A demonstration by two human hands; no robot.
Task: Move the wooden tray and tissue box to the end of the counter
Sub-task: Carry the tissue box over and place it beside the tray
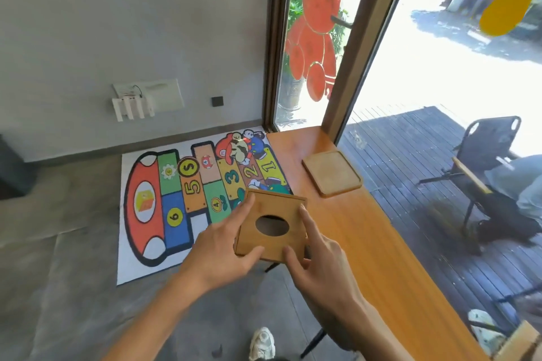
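Carry the tissue box (271, 224) level, opening upward, and keep both hands on opposite sides until its base is fully over the table (363, 243). It is judged to be airborne at this moment, held off the left edge of the table with part of it over the floor; whether its right side overlaps the table edge cannot be told. Set it down flat near the far end, just beside the wooden tray (331, 173), without striking the tray's raised rim.

Left hand (223, 246): moderately spread, thumb on the near edge of the box top, index finger running up the left side. It grips the box.

Right hand (316, 261): likewise partly spread, thumb on the near edge, index finger extended along the right side. It grips the box from the opposite side.

The wooden tray lies flat on the table toward the far end, close to the window-side edge and well apart from the box. Its part of the task appears complete.
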